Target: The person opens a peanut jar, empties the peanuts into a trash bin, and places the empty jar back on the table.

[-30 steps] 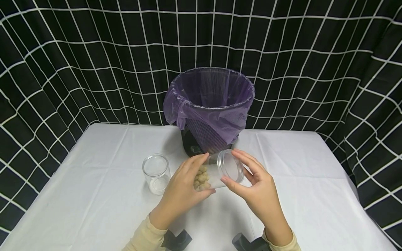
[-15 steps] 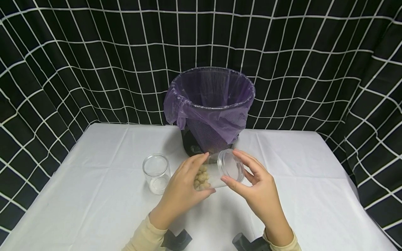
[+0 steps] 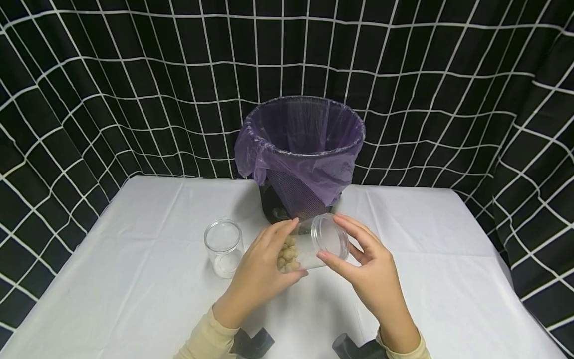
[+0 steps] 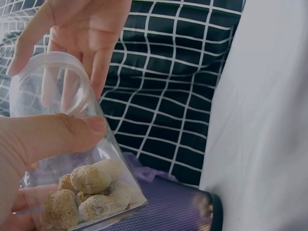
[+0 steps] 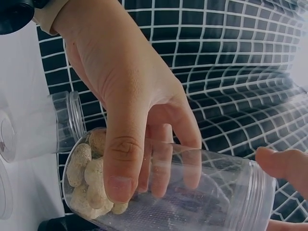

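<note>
A clear plastic jar [image 3: 309,244] lies tilted on its side between the hands, its rim toward the right. Beige, knobbly lumps [image 4: 91,185] are heaped at its base end; their exact kind is unclear. My left hand [image 3: 262,269] grips the base end, thumb on one side and fingers on the other. At the rim [image 5: 260,192], the thumb and fingers of my right hand [image 3: 367,267] hold opposite edges. Whether a clear lid covers the mouth cannot be told. A second clear jar [image 3: 223,238] stands upright left of my left hand.
Behind the hands stands a black mesh bin [image 3: 273,202] lined with a purple bag [image 3: 314,169]. A white cloth [image 3: 148,259] covers the table. Black curtains with a white grid [image 3: 179,85] enclose the back and sides. Dark tubular pieces [image 3: 257,344] sit near both wrists.
</note>
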`<state>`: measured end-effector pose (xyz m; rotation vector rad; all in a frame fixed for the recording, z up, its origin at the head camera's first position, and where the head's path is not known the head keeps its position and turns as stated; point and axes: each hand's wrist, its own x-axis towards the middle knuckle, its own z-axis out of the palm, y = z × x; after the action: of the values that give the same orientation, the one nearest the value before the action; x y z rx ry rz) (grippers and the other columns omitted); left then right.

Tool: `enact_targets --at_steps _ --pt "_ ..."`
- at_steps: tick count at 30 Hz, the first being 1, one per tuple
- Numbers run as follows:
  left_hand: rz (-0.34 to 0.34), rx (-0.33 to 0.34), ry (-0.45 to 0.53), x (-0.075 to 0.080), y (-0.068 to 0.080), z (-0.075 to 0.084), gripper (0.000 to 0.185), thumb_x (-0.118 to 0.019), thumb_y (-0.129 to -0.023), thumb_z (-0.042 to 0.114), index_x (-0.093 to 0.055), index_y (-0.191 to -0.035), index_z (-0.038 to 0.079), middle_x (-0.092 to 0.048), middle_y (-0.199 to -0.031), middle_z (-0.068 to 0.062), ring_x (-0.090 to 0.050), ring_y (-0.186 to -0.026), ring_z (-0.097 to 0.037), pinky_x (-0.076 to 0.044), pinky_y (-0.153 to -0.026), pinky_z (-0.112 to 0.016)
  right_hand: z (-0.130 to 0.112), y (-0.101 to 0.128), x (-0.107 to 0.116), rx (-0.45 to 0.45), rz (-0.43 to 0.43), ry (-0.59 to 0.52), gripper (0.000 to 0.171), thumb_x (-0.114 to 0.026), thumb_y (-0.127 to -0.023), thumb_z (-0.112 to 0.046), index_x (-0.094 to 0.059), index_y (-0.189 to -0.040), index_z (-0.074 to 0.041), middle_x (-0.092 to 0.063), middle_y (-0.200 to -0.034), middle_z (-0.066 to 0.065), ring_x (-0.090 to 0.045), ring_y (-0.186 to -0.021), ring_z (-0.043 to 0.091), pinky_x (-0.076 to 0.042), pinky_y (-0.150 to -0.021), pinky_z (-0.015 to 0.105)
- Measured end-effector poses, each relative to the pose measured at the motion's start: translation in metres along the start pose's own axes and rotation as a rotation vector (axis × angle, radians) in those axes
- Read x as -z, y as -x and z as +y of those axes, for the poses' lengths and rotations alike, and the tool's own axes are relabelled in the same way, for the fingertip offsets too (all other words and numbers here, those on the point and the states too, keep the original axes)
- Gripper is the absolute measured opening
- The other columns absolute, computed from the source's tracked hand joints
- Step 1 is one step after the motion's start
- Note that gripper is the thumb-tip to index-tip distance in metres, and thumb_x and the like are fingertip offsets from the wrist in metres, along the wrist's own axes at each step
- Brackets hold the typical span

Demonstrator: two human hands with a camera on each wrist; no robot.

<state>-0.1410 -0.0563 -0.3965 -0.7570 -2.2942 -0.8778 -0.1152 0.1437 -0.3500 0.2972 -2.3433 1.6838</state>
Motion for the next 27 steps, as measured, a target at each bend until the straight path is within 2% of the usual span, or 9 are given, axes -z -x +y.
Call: enact_targets --at_steps 3,6,8,12,14,19,24,27 --pt "-0.007 0.005 0.003 0.0004 0.0000 0.0004 0.089 -0.095 -0.061 0.024 -0.053 -0.138 0.009 -0.059 -0.133 -0.010 -0.060 -0.121 -0.026 -0.052 -0.104 -0.039 0.0011 -0.0002 -0.0002 0.034 -0.006 -0.038 0.058 -0.081 -0.079 -0.004 -0.062 -0.134 -0.009 -0.055 -0.142 -0.006 -0.048 -0.133 0.000 -0.043 -0.105 0.011" --pt "-0.012 0.010 0.006 0.0007 -0.0001 0.0009 0.088 -0.095 -0.061 0.024 -0.053 -0.138 0.009 -0.059 -0.134 -0.010 -0.060 -0.122 -0.027 -0.052 -0.104 -0.039 0.0013 0.0000 -0.0003 0.077 -0.015 -0.069 0.058 -0.079 -0.079 0.002 -0.062 -0.133 -0.008 -0.055 -0.143 -0.004 -0.047 -0.135 0.003 -0.042 -0.108 0.013" --pt "-0.013 0.012 0.005 0.0009 -0.0001 0.0014 0.088 -0.095 -0.061 0.024 -0.054 -0.138 0.009 -0.060 -0.133 -0.010 -0.061 -0.121 -0.027 -0.052 -0.104 -0.039 0.0012 0.0002 -0.0002 0.086 -0.023 -0.067 0.058 -0.078 -0.079 0.002 -0.062 -0.134 -0.010 -0.053 -0.145 -0.004 -0.045 -0.137 0.005 -0.042 -0.111 0.021" --pt "-0.014 0.014 0.001 0.0010 0.0000 0.0019 0.088 -0.095 -0.061 0.024 -0.054 -0.138 0.009 -0.060 -0.133 -0.010 -0.061 -0.121 -0.027 -0.052 -0.103 -0.039 -0.0015 0.0017 0.0011 0.043 -0.017 -0.031 0.058 -0.081 -0.079 -0.004 -0.062 -0.134 -0.014 -0.047 -0.148 -0.006 -0.040 -0.140 0.005 -0.040 -0.114 0.036" --pt "-0.013 0.012 -0.003 0.0009 0.0000 0.0019 0.088 -0.095 -0.061 0.024 -0.054 -0.138 0.009 -0.060 -0.133 -0.010 -0.061 -0.121 -0.026 -0.052 -0.103 -0.039 -0.0027 0.0016 0.0016 0.019 -0.008 -0.020 0.059 -0.082 -0.079 -0.006 -0.062 -0.134 -0.013 -0.047 -0.147 -0.006 -0.040 -0.139 0.005 -0.043 -0.113 0.033" --pt "-0.008 0.000 -0.009 0.0004 0.0003 0.0014 0.088 -0.095 -0.061 0.023 -0.054 -0.138 0.009 -0.060 -0.132 -0.010 -0.061 -0.120 -0.026 -0.053 -0.103 -0.039 -0.0039 0.0004 0.0020 0.004 -0.003 -0.022 0.058 -0.082 -0.079 -0.006 -0.062 -0.133 -0.009 -0.054 -0.140 -0.001 -0.049 -0.130 0.002 -0.044 -0.104 0.011" --pt "-0.006 -0.008 -0.002 -0.0006 0.0005 0.0008 0.088 -0.095 -0.061 0.023 -0.054 -0.137 0.009 -0.060 -0.132 -0.010 -0.061 -0.120 -0.026 -0.052 -0.103 -0.038 -0.0037 0.0013 0.0029 0.035 -0.019 -0.043 0.055 -0.080 -0.080 -0.003 -0.062 -0.132 -0.010 -0.055 -0.138 -0.006 -0.048 -0.132 0.001 -0.042 -0.106 0.012" --pt "-0.009 -0.008 -0.001 -0.0009 0.0007 0.0005 0.088 -0.095 -0.061 0.023 -0.054 -0.137 0.008 -0.060 -0.132 -0.010 -0.061 -0.119 -0.025 -0.052 -0.103 -0.038 -0.0032 0.0017 0.0029 0.045 -0.026 -0.042 0.056 -0.080 -0.080 -0.002 -0.062 -0.133 -0.012 -0.052 -0.142 -0.007 -0.044 -0.136 0.004 -0.043 -0.110 0.022"
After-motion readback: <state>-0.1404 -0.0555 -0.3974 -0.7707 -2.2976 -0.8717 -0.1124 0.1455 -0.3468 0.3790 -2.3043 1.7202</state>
